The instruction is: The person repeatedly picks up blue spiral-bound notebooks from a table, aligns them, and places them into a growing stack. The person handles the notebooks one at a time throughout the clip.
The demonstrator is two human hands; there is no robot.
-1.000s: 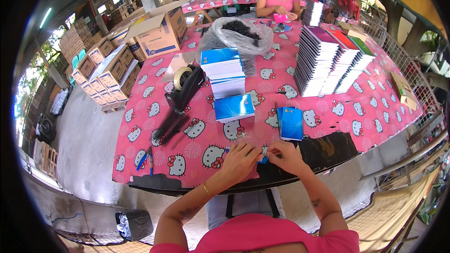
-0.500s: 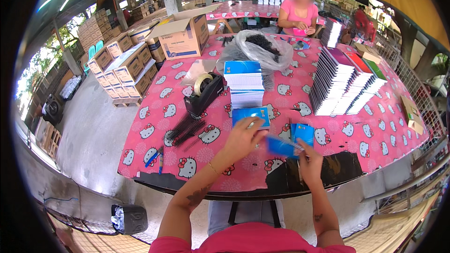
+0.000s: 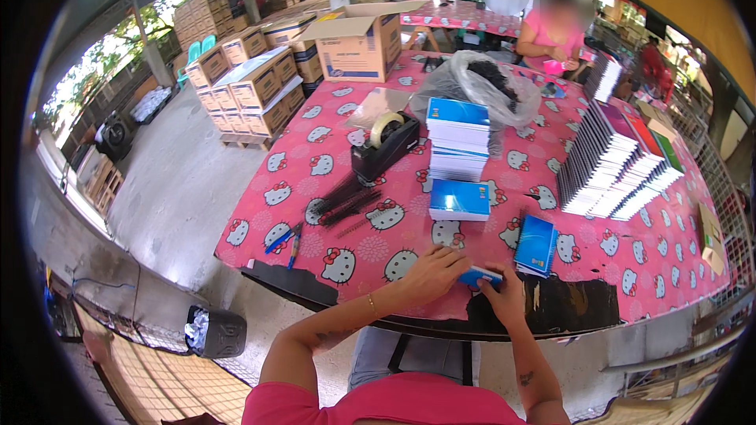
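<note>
Close to the table's near edge, a small blue-covered notebook (image 3: 479, 276) is pinched between my two hands, tilted with its edge toward me. My left hand (image 3: 435, 271) closes on its left end, fingers bent over it. At the other end my right hand (image 3: 504, 293) grips it, thumb on the near side. Just beyond lies a short pile of blue notebooks (image 3: 459, 200), with a taller blue-topped stack (image 3: 458, 142) behind it. To the right of my hands rest a few blue spiral-bound notebooks (image 3: 535, 245). Loose black binding coils (image 3: 342, 203) lie to the left.
A black tape dispenser (image 3: 386, 148), pens (image 3: 293, 245) and a plastic bag of black coils (image 3: 465, 86) share the pink patterned tablecloth (image 3: 260, 212). Tall spiral notebook stacks (image 3: 600, 161) stand right. An open carton (image 3: 362, 47) is at the far left; a co-worker (image 3: 551, 39) sits opposite.
My left hand has left the short blue pile and joined my right hand on the notebook, which is now nearer the table edge. The whole view has shifted, moving the scene rightward.
</note>
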